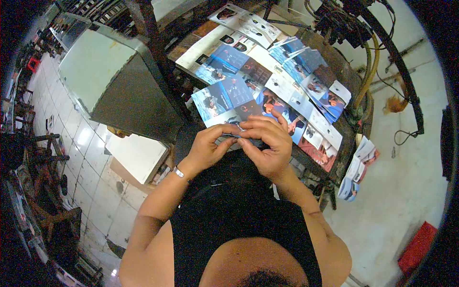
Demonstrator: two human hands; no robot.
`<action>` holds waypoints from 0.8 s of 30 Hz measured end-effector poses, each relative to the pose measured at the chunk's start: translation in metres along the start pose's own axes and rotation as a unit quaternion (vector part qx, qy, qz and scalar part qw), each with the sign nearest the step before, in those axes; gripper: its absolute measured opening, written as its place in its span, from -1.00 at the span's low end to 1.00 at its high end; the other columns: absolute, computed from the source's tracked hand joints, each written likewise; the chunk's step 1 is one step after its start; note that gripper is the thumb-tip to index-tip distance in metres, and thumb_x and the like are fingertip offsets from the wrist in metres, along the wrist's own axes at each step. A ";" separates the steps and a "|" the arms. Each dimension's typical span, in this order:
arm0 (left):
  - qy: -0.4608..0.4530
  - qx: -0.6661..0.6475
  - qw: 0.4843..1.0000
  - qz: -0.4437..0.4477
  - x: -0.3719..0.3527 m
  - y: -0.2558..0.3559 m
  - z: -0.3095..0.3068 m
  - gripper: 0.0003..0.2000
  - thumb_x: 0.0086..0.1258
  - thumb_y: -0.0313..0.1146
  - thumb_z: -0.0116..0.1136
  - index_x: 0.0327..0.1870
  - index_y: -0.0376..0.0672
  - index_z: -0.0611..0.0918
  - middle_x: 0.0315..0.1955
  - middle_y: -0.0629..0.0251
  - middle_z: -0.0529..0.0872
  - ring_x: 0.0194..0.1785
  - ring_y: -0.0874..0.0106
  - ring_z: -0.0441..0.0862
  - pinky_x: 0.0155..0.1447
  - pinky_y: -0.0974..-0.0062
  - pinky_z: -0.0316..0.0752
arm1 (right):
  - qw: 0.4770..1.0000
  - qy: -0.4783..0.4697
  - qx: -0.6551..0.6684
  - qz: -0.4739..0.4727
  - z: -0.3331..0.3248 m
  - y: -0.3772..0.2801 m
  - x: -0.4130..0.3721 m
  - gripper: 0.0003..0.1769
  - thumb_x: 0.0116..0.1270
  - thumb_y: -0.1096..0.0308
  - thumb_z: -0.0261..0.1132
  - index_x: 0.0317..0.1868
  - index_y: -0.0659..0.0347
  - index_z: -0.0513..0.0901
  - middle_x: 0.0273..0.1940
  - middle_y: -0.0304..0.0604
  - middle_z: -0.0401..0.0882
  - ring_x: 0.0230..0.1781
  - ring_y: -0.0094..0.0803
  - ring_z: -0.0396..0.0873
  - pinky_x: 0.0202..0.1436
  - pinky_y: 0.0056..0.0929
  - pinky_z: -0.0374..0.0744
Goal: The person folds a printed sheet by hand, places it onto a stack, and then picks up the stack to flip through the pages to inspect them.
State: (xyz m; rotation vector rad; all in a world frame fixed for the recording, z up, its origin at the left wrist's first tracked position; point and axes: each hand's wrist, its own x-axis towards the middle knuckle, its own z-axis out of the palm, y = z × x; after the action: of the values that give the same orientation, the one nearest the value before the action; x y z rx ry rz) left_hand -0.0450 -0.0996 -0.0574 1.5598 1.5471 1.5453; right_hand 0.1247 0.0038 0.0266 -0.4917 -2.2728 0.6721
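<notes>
My left hand (208,149) and my right hand (270,146) meet in front of my body, at the near edge of the table. Fingers and thumbs are pinched together around something small, thin and bluish-dark; its kind is hard to see, as the fingers cover most of it. Just beyond my fingertips lie glossy printed sheets (213,102) in blue, white and brown, partly overlapping. The right hand's raised fingers are close to a sheet with pictures of people (276,104).
A grey-green metal machine housing (98,62) stands to the left, with a stack of white paper (138,155) below it. More printed sheets (306,62) cover the dark table. At upper right hang machine parts and hoses (342,24). Folded prints (356,170) lie right of the table.
</notes>
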 end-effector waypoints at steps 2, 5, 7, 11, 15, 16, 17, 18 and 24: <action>-0.002 -0.003 1.000 0.002 0.000 -0.002 0.000 -0.79 0.40 -0.52 0.40 0.02 -0.19 0.75 0.00 0.13 0.85 0.10 0.19 0.83 0.20 0.32 0.69 | 1.000 0.003 0.000 -0.003 0.001 0.001 -0.001 -0.81 0.20 0.24 0.60 -0.18 -0.03 0.86 -0.04 -0.31 0.86 0.14 -0.27 0.76 0.56 0.06 0.26; -0.003 -0.006 1.000 0.007 0.000 -0.004 0.002 -0.80 0.40 -0.52 0.40 0.01 -0.20 0.75 -0.01 0.13 0.85 0.11 0.19 0.83 0.20 0.32 0.69 | 1.000 0.003 0.002 -0.005 -0.001 0.002 -0.001 -0.82 0.19 0.24 0.60 -0.19 -0.03 0.86 -0.04 -0.31 0.86 0.15 -0.26 0.76 0.56 0.05 0.26; 0.000 -0.008 1.000 0.010 0.000 -0.003 0.002 -0.81 0.40 -0.52 0.41 0.00 -0.20 0.75 -0.02 0.12 0.85 0.11 0.19 0.83 0.20 0.32 0.69 | 1.000 0.002 0.006 -0.003 -0.001 0.002 -0.001 -0.83 0.19 0.25 0.59 -0.19 -0.03 0.86 -0.03 -0.31 0.86 0.15 -0.26 0.75 0.56 0.05 0.25; 0.003 0.001 1.000 0.018 0.000 -0.006 0.004 -0.82 0.40 -0.50 0.40 -0.02 -0.21 0.75 -0.04 0.12 0.85 0.10 0.19 0.82 0.19 0.31 0.69 | 1.000 -0.001 0.026 0.011 -0.003 0.002 -0.001 -0.84 0.19 0.26 0.58 -0.21 -0.03 0.85 -0.02 -0.30 0.86 0.16 -0.26 0.75 0.56 0.05 0.25; 0.001 0.007 1.000 0.018 0.000 -0.005 0.004 -0.83 0.40 -0.49 0.40 -0.03 -0.21 0.75 -0.05 0.12 0.85 0.09 0.19 0.82 0.18 0.32 0.68 | 0.999 -0.003 0.030 0.015 -0.004 0.003 -0.002 -0.85 0.20 0.26 0.57 -0.21 -0.03 0.85 -0.02 -0.29 0.86 0.15 -0.26 0.75 0.56 0.05 0.25; 0.000 0.005 1.000 0.016 0.000 -0.005 0.004 -0.83 0.40 -0.49 0.40 -0.03 -0.21 0.75 -0.05 0.12 0.85 0.09 0.19 0.82 0.17 0.32 0.68 | 0.999 -0.003 0.033 0.017 -0.004 0.003 -0.002 -0.85 0.20 0.26 0.57 -0.21 -0.03 0.85 -0.02 -0.29 0.86 0.15 -0.26 0.75 0.56 0.05 0.25; -0.001 0.005 1.000 0.017 0.000 -0.005 0.004 -0.83 0.40 -0.49 0.40 -0.03 -0.21 0.75 -0.05 0.12 0.85 0.09 0.20 0.82 0.18 0.32 0.68 | 0.999 -0.002 0.035 0.019 -0.004 0.002 -0.002 -0.85 0.20 0.26 0.57 -0.21 -0.02 0.85 -0.02 -0.29 0.86 0.15 -0.26 0.75 0.56 0.05 0.25; -0.001 0.004 1.000 0.017 0.000 -0.006 0.005 -0.84 0.41 -0.49 0.40 -0.03 -0.21 0.75 -0.05 0.13 0.85 0.09 0.20 0.82 0.18 0.32 0.68 | 0.999 -0.002 0.037 0.021 -0.004 0.002 -0.002 -0.85 0.20 0.27 0.57 -0.21 -0.02 0.85 -0.02 -0.29 0.86 0.15 -0.26 0.76 0.56 0.05 0.25; -0.007 -0.007 1.000 0.011 0.001 -0.004 0.006 -0.84 0.41 -0.50 0.39 -0.03 -0.20 0.76 -0.06 0.14 0.85 0.10 0.20 0.81 0.19 0.32 0.68 | 0.999 -0.001 0.044 0.029 -0.005 -0.001 -0.001 -0.90 0.19 0.39 0.56 -0.27 0.10 0.83 -0.03 -0.21 0.85 0.15 -0.25 0.76 0.57 0.03 0.24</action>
State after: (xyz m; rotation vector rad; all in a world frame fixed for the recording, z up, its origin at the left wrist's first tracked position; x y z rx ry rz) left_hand -0.0417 -0.0956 -0.0620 1.5803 1.5128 1.5508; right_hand 0.1291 0.0043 0.0299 -0.5151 -2.2270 0.7986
